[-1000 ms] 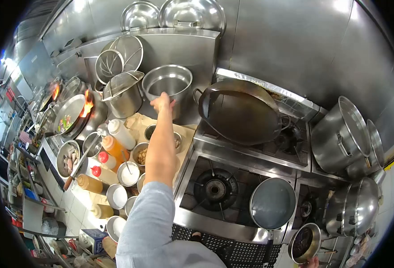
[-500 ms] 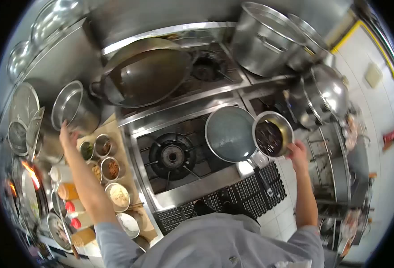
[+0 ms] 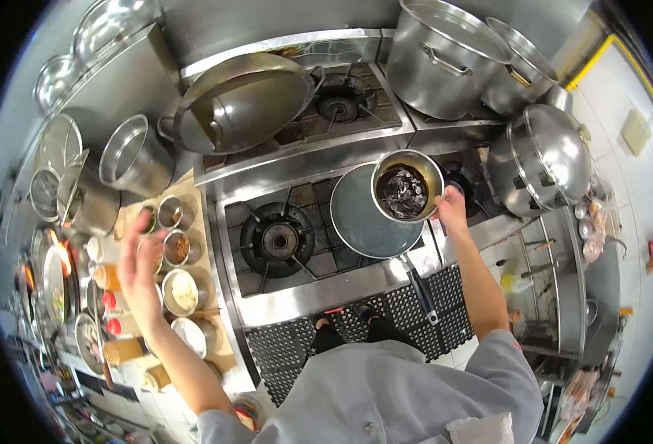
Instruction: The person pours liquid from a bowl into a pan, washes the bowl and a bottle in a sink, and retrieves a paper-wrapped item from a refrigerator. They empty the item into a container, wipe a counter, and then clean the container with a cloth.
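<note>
**One empty, one gripping**

Your left hand (image 3: 140,268) hovers, blurred, with fingers spread and empty above the seasoning bowls (image 3: 165,294). Your right hand (image 3: 452,211) grips the rim of the steel bowl (image 3: 424,164) of dark food, over the grey pan (image 3: 360,222).

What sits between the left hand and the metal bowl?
Head view: seasoning cups, then a gas burner and the grey pan, between left hand and metal bowl.
</note>
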`<state>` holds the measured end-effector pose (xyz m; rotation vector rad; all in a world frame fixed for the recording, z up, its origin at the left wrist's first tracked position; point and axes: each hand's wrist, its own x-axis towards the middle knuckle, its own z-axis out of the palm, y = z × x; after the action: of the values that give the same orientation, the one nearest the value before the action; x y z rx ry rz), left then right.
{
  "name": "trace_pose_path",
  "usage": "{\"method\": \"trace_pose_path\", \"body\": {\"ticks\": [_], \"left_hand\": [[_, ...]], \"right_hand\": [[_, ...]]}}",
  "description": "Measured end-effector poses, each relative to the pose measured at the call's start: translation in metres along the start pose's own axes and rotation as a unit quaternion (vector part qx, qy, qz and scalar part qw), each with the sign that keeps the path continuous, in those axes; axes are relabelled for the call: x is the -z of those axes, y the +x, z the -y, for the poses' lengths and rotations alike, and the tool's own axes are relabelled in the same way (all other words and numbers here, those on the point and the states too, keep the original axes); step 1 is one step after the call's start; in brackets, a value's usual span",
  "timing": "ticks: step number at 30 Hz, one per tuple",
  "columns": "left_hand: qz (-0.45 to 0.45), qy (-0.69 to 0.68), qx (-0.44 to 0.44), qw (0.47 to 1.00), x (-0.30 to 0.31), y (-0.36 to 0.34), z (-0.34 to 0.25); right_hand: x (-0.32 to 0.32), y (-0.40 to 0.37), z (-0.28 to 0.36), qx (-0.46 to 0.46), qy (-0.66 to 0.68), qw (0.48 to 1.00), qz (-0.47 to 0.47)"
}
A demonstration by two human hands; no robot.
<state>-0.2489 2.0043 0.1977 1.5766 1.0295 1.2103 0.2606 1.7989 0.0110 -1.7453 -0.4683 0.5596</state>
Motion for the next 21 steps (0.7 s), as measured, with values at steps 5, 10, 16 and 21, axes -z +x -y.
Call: {"method": "trace_pose_path", "body": {"ticks": [5,10,16,21], "left_hand": [[0.110,-0.010,0.137,0.984,-0.044,-0.150,0.022],[0.032,0.019,0.319,0.947,-0.091,-0.314,0.081],[-0.091,0.161,0.413,0.892,-0.093,-0.522,0.166],[-0.162,0.190,0.518,0.818,-0.100,-0.616,0.172]], "right_hand": [[-0.002,0.033,-0.035,0.065,-0.047,0.996,0.036],[-0.004,0.028,-0.020,0.142,-0.158,0.976,0.047],[-0.001,0.032,-0.025,0.326,-0.250,0.911,0.030],[0.001,0.027,-0.027,0.405,-0.255,0.877,0.046]]}}
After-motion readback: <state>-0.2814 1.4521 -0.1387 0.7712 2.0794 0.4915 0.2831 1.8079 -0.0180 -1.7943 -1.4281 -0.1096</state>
